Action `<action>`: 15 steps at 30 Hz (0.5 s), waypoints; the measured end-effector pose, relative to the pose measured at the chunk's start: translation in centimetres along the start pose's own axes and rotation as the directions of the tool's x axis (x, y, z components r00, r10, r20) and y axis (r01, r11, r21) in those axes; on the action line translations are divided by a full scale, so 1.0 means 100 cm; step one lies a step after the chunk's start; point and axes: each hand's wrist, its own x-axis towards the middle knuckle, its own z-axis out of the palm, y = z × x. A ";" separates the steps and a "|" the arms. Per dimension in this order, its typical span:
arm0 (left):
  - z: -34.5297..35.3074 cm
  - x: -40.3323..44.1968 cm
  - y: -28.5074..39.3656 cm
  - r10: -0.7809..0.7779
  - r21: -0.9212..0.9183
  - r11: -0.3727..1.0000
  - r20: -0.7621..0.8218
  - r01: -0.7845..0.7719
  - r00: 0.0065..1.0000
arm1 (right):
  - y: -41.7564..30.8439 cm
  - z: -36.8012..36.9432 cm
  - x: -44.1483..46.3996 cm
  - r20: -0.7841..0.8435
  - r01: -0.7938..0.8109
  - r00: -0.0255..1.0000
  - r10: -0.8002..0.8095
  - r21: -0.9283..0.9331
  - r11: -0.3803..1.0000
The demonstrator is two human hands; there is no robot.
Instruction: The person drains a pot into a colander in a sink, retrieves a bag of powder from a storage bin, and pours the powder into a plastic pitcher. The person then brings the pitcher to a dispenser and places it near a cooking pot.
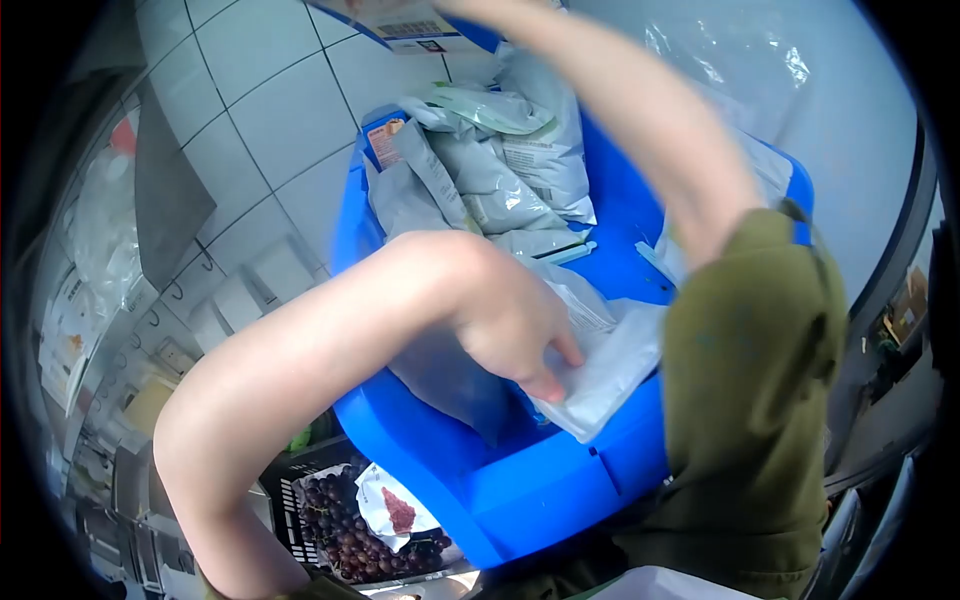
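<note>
My left hand (520, 335) reaches down into a large blue plastic bin (575, 500) from the left. Its curled fingers grip a white plastic packet (615, 365) near the bin's front wall. Just below that hand, a grey-white bag (450, 385) lies partly hidden under my forearm. My right arm stretches across the bin to the top edge, and the hand itself is out of frame. Close to that wrist a printed package (425, 35) with a barcode is cut off by the frame edge. Several silvery bags (510, 190) fill the bin's far side.
A small printed box (385, 140) stands at the bin's far left corner. Below the bin, a black crate (285, 510) holds dark grapes (345, 525) and a white label (395, 505). White tiles (280, 95) cover the surface behind. Hooks and wrapped goods (105, 220) line the left.
</note>
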 end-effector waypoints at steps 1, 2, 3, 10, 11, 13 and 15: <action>-0.001 0.000 -0.001 -0.017 -0.010 1.000 0.009 0.017 1.000 | 0.023 0.062 0.010 -0.134 0.029 0.989 -0.054 -0.181 0.983; -0.003 0.001 0.000 -0.035 -0.020 0.999 0.021 0.035 0.999 | 0.050 0.120 0.003 -0.285 0.005 0.943 -0.172 -0.504 0.864; -0.003 0.000 0.000 -0.056 -0.031 0.998 0.035 0.058 0.998 | 0.009 0.051 -0.054 0.027 0.004 1.000 0.003 -0.254 0.967; -0.009 -0.005 0.010 -0.114 -0.044 0.992 0.001 0.114 0.993 | 0.003 0.099 -0.064 0.547 0.339 0.836 -0.057 -0.431 0.836; -0.011 -0.007 0.011 -0.124 -0.055 0.991 0.013 0.125 0.992 | 0.003 0.100 -0.064 0.545 0.379 0.833 -0.091 -0.444 0.812; -0.011 -0.010 0.009 -0.130 -0.068 0.989 0.007 0.130 0.992 | 0.003 0.104 -0.065 0.483 0.465 0.846 -0.228 -0.457 0.759; -0.012 -0.010 0.008 -0.097 -0.054 0.994 -0.023 0.096 0.995 | 0.008 0.102 -0.053 0.472 0.376 0.864 -0.174 -0.377 0.846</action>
